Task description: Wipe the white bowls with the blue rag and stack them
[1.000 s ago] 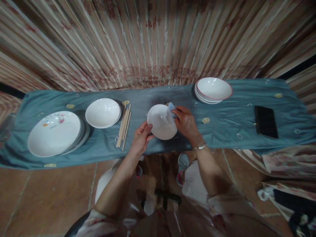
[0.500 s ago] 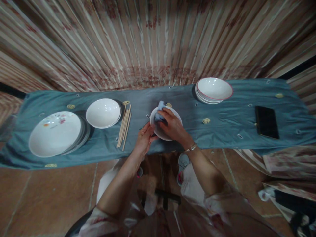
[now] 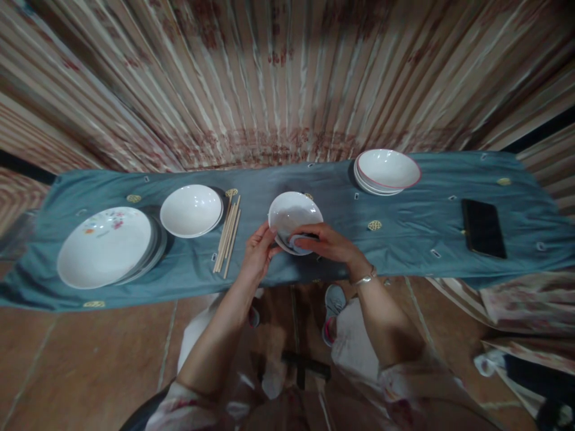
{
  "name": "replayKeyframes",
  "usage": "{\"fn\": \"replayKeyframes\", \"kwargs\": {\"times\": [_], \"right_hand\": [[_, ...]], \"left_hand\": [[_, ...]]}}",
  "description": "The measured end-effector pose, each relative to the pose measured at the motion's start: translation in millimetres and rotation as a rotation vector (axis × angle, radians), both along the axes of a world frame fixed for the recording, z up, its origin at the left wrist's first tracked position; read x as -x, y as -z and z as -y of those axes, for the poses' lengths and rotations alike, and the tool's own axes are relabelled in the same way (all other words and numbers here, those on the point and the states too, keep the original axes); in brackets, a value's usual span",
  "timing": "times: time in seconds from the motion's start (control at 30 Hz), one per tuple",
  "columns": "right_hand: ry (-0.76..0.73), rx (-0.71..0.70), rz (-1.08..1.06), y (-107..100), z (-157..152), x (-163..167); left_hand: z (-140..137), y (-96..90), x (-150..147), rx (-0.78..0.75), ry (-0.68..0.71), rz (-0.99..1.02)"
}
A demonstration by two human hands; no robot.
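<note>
A white bowl (image 3: pixel 293 208) is held over the middle of the cloth-covered table, its inside facing up toward me. My left hand (image 3: pixel 259 250) grips the bowl's left rim, thumb at the edge and fingers underneath. My right hand (image 3: pixel 327 242) reaches into the near right part of the bowl, closed on a pale blue cloth (image 3: pixel 298 240) pressed against the inner wall. The fingers hide most of the cloth. Several wooden chopsticks (image 3: pixel 228 236) lie to the left of my left hand.
White bowls (image 3: pixel 191 209) are stacked left of the chopsticks. Farther left stands a pile of larger dishes (image 3: pixel 105 248) with a flower print. Red-rimmed bowls (image 3: pixel 389 169) are stacked at the back right. A black phone or tablet (image 3: pixel 483 227) lies on the blue-green tablecloth (image 3: pixel 417 239).
My right hand has moved the cloth from the far left part of the bowl to its near right side. The left hand still holds the rim.
</note>
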State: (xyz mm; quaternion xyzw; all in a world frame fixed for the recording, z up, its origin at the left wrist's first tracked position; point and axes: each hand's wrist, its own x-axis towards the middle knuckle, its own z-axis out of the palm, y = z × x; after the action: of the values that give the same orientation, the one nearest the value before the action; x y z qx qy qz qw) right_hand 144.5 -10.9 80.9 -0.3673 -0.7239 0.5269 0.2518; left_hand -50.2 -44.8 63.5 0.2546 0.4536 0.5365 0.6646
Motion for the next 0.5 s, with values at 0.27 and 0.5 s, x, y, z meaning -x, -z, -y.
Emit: {"fn": "replayKeyframes", "kwargs": {"times": [0.27,0.5], "right_hand": [[0.543,0.017,-0.047,6.6,-8.0,-42.0],[0.557,0.016,-0.008,10.1,-9.7,-48.1]], "left_hand": [[-7.0,-1.6,-2.7,-0.018,-0.082,0.012],[-13.2,1.2,-14.6,-0.043,-0.097,0.074]]}}
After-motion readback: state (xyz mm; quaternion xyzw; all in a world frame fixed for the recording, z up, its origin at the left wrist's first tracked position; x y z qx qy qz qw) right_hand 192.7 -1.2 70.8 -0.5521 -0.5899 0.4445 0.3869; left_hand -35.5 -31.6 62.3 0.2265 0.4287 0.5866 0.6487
